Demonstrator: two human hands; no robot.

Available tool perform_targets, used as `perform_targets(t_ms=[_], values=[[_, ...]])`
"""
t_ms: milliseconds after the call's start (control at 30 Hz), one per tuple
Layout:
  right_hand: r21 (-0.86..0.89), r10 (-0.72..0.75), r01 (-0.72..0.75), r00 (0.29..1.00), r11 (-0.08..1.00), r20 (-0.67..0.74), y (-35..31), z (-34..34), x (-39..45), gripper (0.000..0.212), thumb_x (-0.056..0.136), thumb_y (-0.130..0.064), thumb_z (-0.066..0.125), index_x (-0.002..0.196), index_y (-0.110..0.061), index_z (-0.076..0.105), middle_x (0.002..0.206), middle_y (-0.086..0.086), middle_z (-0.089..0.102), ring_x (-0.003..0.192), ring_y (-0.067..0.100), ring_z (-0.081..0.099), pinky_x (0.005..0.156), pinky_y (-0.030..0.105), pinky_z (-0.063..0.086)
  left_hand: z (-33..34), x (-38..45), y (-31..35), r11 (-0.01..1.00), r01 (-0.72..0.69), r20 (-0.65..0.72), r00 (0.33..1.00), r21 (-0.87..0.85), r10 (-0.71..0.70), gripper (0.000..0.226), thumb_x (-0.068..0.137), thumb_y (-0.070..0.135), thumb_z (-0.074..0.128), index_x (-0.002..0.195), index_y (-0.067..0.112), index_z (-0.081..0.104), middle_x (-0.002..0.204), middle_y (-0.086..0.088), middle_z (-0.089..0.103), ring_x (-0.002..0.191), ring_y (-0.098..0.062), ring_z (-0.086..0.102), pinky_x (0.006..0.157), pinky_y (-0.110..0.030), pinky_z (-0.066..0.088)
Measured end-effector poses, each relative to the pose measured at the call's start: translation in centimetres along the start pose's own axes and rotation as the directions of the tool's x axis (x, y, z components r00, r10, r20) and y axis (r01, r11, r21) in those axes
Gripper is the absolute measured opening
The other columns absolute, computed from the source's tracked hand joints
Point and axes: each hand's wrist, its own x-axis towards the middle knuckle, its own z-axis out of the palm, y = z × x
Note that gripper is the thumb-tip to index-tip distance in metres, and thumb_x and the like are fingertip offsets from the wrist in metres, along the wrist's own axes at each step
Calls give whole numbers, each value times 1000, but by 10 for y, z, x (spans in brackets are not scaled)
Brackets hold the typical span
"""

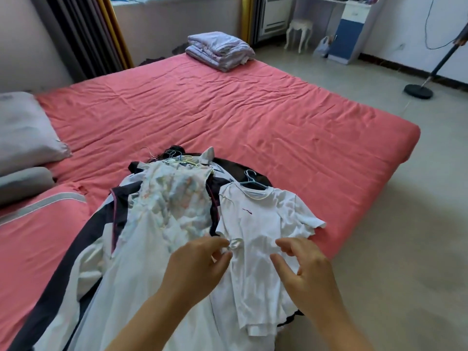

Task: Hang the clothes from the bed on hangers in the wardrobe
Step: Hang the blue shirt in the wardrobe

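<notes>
Care suited smoothing the white T-shirt [260,224] beside the floral dress [174,198]; our left hand [200,262] pinched its fabric; our right hand [301,264] hovered loosely curled, holding nothing.

Folded quilt [219,49] at far corner, grey pillows [24,133] left — white stool [300,31], lamp base [418,91].

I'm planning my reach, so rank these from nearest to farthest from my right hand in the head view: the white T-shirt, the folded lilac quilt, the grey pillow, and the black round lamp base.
From the right hand:
1. White T-shirt, directly under it.
2. Black round lamp base, on the floor, far right.
3. Folded lilac quilt, bed's far corner.
4. Grey pillow, far left.
</notes>
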Motion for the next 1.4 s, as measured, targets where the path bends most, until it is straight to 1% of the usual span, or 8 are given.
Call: perform_targets(t_ms=[200, 467, 700, 867, 1067, 1200, 1300, 1400], values=[[58, 126, -128, 992, 990, 31, 79, 24, 94, 23, 77, -30, 60, 95, -18, 68, 88, -15, 59, 88, 5, 54, 72, 21, 42, 61, 119, -7, 992, 127, 132, 984, -17, -124, 26, 91, 44, 52, 114, 37, 60, 94, 22, 52, 77, 6, 54, 62, -8, 35], [65, 224, -238, 959, 969, 174, 184, 77, 216, 26, 79, -31, 56, 96, -15, 67, 88, -15, 56, 86, 8, 53, 74, 8, 34, 143, 277, -29, 956, 290, 272, 918, 40, -290, 33, 91, 41, 54, 122, 29, 58, 113, 11, 57, 94, -5, 58, 80, -24, 45], [61, 239, -267, 927, 962, 289, 243, 122, 257, 26, 79, -30, 54, 96, -14, 67, 87, -12, 58, 84, 6, 50, 74, 7, 32, 215, 360, -85, 907, 342, 236, 887, 245, -398, 44, 94, 32, 50, 135, 16, 47, 140, -1, 44, 130, -19, 37, 104, -34, 33], [58, 293, -327, 901, 943, 320, 265, 128, 256, 41, 78, -45, 43, 97, -18, 67, 83, -21, 51, 84, 6, 53, 73, 8, 34, 241, 390, -109, 846, 365, 206, 860, 389, -467, 36, 96, 30, 43, 128, 15, 47, 129, -5, 52, 118, -25, 46, 94, -38, 36], [52, 323, -359, 887, 932, 332, 272, 122, 248, 57, 73, -56, 32, 101, -21, 67, 81, -25, 50, 85, 2, 52, 73, 8, 35, 244, 406, -110, 770, 277, 264, 828, 575, -495, 26, 94, 27, 42, 115, 14, 49, 121, -9, 52, 111, -28, 46, 84, -35, 38], [57, 323, -353, 902, 934, 287, 267, 111, 245, 48, 76, -51, 41, 100, -18, 67, 83, -20, 54, 84, 6, 53, 72, 8, 34, 224, 402, -86, 849, 282, 231, 880, 447, -414, 8, 89, 17, 44, 94, 14, 38, 100, -6, 53, 94, -29, 53, 66, -33, 34], [69, 336, -361, 912, 930, 236, 256, 101, 241, 35, 77, -37, 50, 98, -15, 68, 82, -13, 58, 83, 8, 55, 72, 8, 34, 204, 379, -64, 913, 220, 197, 934, 343, -299, 13, 85, 12, 44, 90, 16, 32, 80, -2, 50, 76, -29, 48, 60, -33, 30], [81, 335, -355, 922, 931, 191, 238, 87, 232, 34, 77, -35, 51, 98, -14, 67, 83, -11, 59, 84, 9, 55, 73, 11, 36, 179, 350, -49, 954, 159, 132, 971, 256, -197, 25, 82, 14, 46, 107, 20, 48, 95, 1, 61, 87, -29, 55, 63, -31, 31]])
